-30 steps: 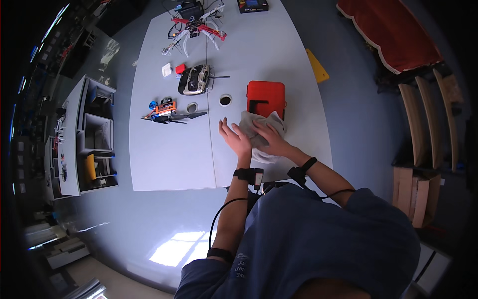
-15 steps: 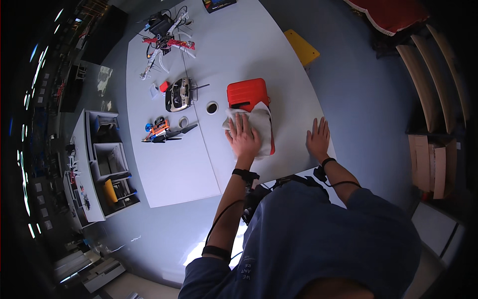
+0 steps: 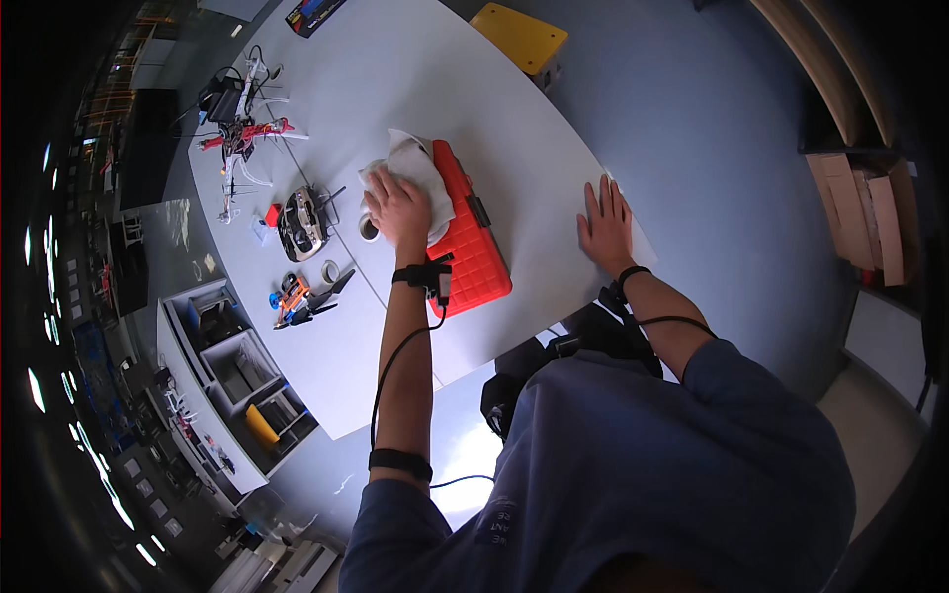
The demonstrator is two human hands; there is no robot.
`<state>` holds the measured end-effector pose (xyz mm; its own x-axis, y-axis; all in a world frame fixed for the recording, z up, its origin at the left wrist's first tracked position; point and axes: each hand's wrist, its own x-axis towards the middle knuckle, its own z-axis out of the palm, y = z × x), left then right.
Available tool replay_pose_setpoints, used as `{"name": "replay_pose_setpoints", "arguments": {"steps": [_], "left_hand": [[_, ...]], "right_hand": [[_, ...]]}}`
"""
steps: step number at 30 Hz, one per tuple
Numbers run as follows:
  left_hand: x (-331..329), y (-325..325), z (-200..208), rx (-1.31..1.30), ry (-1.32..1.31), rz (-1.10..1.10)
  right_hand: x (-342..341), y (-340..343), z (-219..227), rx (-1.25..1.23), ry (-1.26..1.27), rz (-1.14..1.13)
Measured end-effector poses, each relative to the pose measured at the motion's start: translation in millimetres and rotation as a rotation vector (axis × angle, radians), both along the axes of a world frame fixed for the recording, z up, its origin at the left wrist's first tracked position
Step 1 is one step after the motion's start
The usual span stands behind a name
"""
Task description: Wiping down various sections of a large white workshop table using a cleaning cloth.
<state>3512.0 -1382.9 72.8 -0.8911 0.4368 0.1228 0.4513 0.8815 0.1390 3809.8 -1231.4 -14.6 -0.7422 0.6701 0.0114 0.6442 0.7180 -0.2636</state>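
Observation:
A red hard plastic case (image 3: 476, 269) with a ridged lid lies on the white table, a black latch along its right side. Bunched over its far left part and past its left edge is a white cloth (image 3: 423, 170). My left hand (image 3: 398, 206) presses down on this cloth, fingers bent over it. The white surface just under the palm is hidden. Away to the right, my right hand (image 3: 606, 225) rests flat on the table near its right edge, fingers spread, holding nothing.
Left of the case lie a remote controller (image 3: 302, 223), a tape roll (image 3: 330, 271) and an orange device with black propellers (image 3: 293, 296). A drone frame (image 3: 242, 133) stands farther back. A yellow stool (image 3: 519, 38) stands beyond the table's right edge.
My left hand has shifted the cloth from the near part of the case to its far left part. The view has turned. My right hand stays flat on the table.

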Motion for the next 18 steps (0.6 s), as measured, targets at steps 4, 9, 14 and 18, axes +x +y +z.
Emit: {"name": "replay_pose_setpoints", "arguments": {"steps": [4,9,14,18], "left_hand": [[46,-27,-3,0.151,-0.037,-0.004],[114,-78,-3,0.119,0.0,-0.055],[154,-96,11,-0.06,-0.05,-0.257],[153,-75,21,-0.162,-0.018,-0.282]], "right_hand": [[5,3,-1,-0.005,-0.015,-0.029],[3,1,2,-0.017,-0.01,-0.05],[2,0,1,-0.007,-0.008,-0.052],[0,-2,3,0.009,-0.006,-0.044]]}}
